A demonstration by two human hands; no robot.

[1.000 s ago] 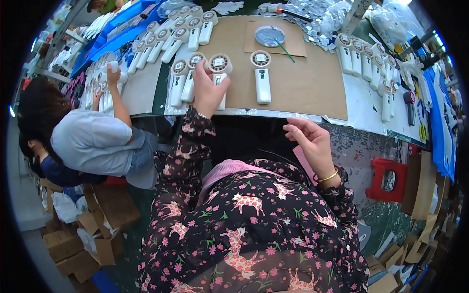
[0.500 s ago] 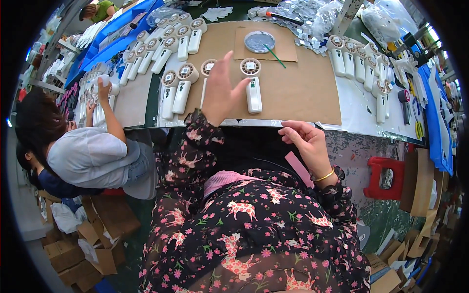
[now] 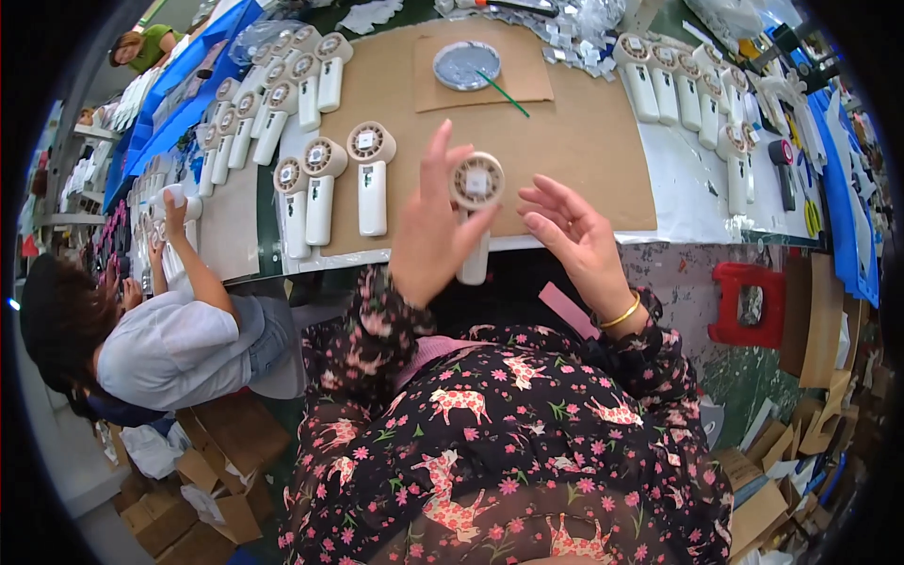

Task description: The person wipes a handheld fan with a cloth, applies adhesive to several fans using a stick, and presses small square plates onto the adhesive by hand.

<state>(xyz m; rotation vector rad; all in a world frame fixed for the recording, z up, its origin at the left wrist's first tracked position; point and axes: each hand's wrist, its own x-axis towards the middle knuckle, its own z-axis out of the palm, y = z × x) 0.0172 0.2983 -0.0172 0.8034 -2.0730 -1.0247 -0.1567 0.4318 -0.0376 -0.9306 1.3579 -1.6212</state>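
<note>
Left hand (image 3: 428, 240) holds a white handheld fan (image 3: 474, 212) upright above the counter (image 3: 678, 202) edge, fingers closed around its handle, thumb up by the round grille head. Right hand (image 3: 574, 235) hovers just beside the fan, fingers spread open, holding nothing.

Fan looks like light, rigid plastic with a smooth shell, likely a bit slippery. The handle is the safe grip; the grille face with its small square sticker looks like the delicate part, better kept off.

On the brown cardboard mat (image 3: 584, 141): three similar fans (image 3: 370, 174) lying flat to the left, more rows (image 3: 273, 104) beyond, another row (image 3: 687, 94) on the right. A round grey dish (image 3: 466, 64) with a green stick (image 3: 502, 92) sits further back. A co-worker (image 3: 179, 330) works at the left, well apart. Red stool (image 3: 749, 303) below right. Nothing stands between the hands and the mat.
</note>
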